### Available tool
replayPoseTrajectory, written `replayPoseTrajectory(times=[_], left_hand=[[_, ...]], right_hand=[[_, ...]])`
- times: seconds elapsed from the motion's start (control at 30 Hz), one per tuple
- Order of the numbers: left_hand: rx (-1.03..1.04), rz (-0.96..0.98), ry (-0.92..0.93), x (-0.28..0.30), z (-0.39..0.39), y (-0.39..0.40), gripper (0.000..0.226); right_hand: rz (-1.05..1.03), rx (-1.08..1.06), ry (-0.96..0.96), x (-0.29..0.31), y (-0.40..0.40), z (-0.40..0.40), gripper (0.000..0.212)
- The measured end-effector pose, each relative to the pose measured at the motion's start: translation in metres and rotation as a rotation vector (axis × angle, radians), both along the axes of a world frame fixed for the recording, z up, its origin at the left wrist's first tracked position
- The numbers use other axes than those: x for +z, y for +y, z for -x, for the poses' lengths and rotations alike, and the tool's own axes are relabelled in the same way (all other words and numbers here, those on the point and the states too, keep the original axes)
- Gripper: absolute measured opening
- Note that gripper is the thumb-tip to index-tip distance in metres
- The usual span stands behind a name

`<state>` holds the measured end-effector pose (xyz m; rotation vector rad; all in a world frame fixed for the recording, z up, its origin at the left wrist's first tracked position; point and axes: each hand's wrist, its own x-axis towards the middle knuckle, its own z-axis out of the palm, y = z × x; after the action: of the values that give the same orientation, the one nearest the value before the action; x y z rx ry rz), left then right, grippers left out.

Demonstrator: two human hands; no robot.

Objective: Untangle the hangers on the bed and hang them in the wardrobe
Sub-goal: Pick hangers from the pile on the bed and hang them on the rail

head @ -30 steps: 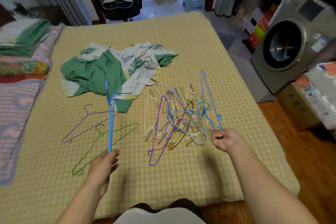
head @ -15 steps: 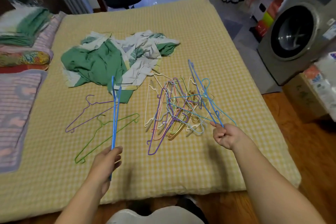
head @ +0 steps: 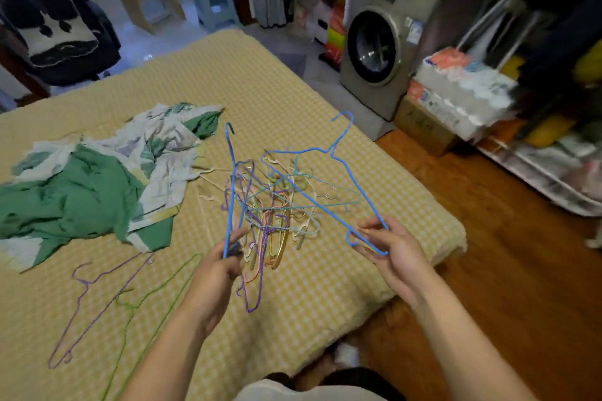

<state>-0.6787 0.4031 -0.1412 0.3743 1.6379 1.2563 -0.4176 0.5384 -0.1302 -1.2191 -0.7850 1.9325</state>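
While I look down from the head camera, I see both of my arms reaching out over the yellow checked bed. My left hand is held low, near the front of the bed, with the fingers curled round the bottom end of a blue hanger. That hanger stands almost straight up, with its hook at the top. My right hand is off to the right, palm turned in, and its thumb and fingers pinch the corner of a second blue hanger. This one is lifted and tilted, and its hook points up toward the washing machine. The tangled pile of hangers lies on the bed between and just past my hands. A purple hanger and a green hanger lie flat to the left, apart from the pile. Green and white cloth is bunched up further back.
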Motion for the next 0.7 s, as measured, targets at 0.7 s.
replayPoseTrajectory(times=[0.7], left_hand=[[-1.502,0.059,0.051,0.005,-0.297,-0.127,0.007]], right_hand=[[0.184,-1.421,-0.506,0.005,-0.492,-0.206,0.018]])
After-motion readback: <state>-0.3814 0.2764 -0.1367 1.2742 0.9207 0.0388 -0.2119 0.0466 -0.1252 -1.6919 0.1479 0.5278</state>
